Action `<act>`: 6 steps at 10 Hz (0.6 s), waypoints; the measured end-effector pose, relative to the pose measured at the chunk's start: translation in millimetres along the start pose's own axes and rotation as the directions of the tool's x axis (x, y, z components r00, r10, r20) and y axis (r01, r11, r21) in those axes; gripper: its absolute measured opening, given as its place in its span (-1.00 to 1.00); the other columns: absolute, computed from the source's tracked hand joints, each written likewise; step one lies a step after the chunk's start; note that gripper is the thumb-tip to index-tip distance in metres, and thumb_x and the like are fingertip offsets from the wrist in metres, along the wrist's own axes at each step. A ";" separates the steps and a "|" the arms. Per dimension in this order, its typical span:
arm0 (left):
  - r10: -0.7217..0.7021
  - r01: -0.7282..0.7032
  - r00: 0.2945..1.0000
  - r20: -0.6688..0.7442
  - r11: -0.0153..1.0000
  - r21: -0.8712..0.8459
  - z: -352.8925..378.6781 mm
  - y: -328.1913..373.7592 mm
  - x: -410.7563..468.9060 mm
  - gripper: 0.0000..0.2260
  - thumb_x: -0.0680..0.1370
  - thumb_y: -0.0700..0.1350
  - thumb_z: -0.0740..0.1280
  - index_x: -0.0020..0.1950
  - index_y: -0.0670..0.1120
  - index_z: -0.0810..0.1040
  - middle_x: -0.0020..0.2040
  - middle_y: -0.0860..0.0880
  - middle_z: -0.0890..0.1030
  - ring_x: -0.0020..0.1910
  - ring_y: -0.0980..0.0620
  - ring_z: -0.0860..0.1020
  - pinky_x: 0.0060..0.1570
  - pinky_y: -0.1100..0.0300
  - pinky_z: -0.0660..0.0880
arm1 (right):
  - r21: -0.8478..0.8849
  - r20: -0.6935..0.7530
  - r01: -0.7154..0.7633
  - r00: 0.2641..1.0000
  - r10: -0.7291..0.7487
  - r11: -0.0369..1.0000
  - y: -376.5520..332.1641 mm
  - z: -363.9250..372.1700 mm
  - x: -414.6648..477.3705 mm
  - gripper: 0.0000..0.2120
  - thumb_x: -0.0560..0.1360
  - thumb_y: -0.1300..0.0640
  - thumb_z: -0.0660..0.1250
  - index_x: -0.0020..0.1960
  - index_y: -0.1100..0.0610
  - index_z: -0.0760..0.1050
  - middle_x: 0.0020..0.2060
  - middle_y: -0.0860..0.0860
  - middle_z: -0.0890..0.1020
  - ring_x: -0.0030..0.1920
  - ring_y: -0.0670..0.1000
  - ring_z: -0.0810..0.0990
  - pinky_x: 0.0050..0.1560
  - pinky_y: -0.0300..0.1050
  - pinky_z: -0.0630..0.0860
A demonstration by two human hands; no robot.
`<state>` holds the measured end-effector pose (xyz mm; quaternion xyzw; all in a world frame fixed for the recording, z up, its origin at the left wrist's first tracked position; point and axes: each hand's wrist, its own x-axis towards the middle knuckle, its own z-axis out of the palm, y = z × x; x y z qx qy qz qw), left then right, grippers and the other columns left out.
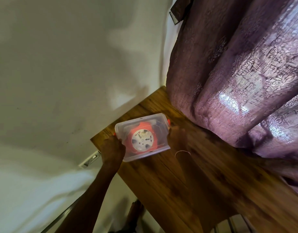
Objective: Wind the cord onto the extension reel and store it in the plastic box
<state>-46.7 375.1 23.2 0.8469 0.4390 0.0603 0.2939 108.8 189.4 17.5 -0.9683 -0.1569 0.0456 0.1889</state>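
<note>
A clear plastic box (159, 119) with its lid on and red side clips sits near the far left corner of the wooden table (187, 182). Inside it lies the red extension reel (142, 140) with its white socket face up. My left hand (113, 148) grips the box's near left corner, thumb on the lid. My right hand (177, 137), blurred by motion, is at the box's right end; I cannot tell how its fingers lie. No loose cord shows outside the box.
A purple patterned curtain (237, 81) hangs over the table's right side. A white wall with a socket plate (90, 159) lies left of the table. A thin wire loop (182, 153) rests on the wood just right of the box. My foot (136, 214) shows below.
</note>
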 end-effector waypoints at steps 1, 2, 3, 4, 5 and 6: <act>-0.032 0.037 0.998 0.062 0.997 -0.072 3.6 -7.5 4.8 -0.81 0.62 -0.21 0.37 -0.18 -0.23 0.63 -0.24 -0.19 0.65 -0.32 -0.06 0.51 -0.33 0.22 0.38 | -0.017 0.003 -0.010 1.000 0.010 1.000 -0.2 0.1 16.1 -0.79 0.61 0.22 0.34 0.16 0.32 0.62 0.05 0.24 0.71 0.05 0.23 0.69 0.00 0.06 0.65; -0.034 0.058 0.992 0.122 0.979 -0.194 9.0 -12.8 4.1 -0.87 0.58 -0.20 0.45 -0.15 -0.20 0.62 -0.18 -0.19 0.70 -0.26 -0.10 0.61 -0.34 0.21 0.48 | -0.054 0.013 0.030 0.999 -0.029 0.998 -5.2 -2.2 31.0 -0.78 0.60 0.21 0.34 0.19 0.27 0.62 0.08 0.23 0.71 0.07 0.24 0.69 0.04 0.09 0.66; -0.007 0.050 0.989 0.151 0.956 -0.288 19.0 -19.4 -1.8 -0.89 0.56 -0.16 0.49 -0.02 -0.20 0.66 -0.15 -0.14 0.71 -0.17 -0.12 0.68 -0.16 0.09 0.61 | -0.060 0.000 0.061 0.998 -0.061 0.996 -9.8 -0.4 44.0 -0.77 0.61 0.23 0.29 0.21 0.23 0.63 0.09 0.21 0.71 0.07 0.24 0.69 0.04 0.13 0.68; 0.042 0.015 0.983 0.176 0.951 -0.309 21.2 -19.8 -9.2 -0.85 0.58 -0.10 0.48 0.02 -0.17 0.63 -0.11 -0.13 0.70 -0.10 -0.18 0.70 -0.08 0.01 0.66 | -0.076 0.038 0.074 0.997 -0.071 0.994 -9.7 -1.4 52.3 -0.76 0.62 0.24 0.28 0.25 0.19 0.61 0.12 0.21 0.70 0.11 0.24 0.68 0.08 0.15 0.67; -0.027 0.044 0.990 0.142 0.993 -0.114 18.6 -7.5 -15.5 -0.48 0.61 0.04 0.42 0.46 -0.22 0.42 0.34 -0.29 0.55 0.26 -0.36 0.59 0.18 -0.20 0.59 | -0.062 0.120 0.132 0.985 -0.124 0.989 -1.9 -1.3 53.4 -0.60 0.64 0.19 0.27 0.47 0.13 0.45 0.31 0.18 0.62 0.29 0.24 0.59 0.30 0.14 0.56; 0.114 -0.105 0.992 -0.047 0.980 0.171 6.1 13.6 -25.5 -0.20 0.60 0.16 0.37 0.65 -0.24 0.12 0.63 -0.32 0.17 0.59 -0.40 0.21 0.53 -0.35 0.22 | -0.070 0.027 0.126 0.992 -0.125 0.990 7.6 -9.9 41.1 -0.50 0.66 0.11 0.23 0.58 0.15 0.30 0.49 0.19 0.45 0.45 0.25 0.45 0.46 0.13 0.40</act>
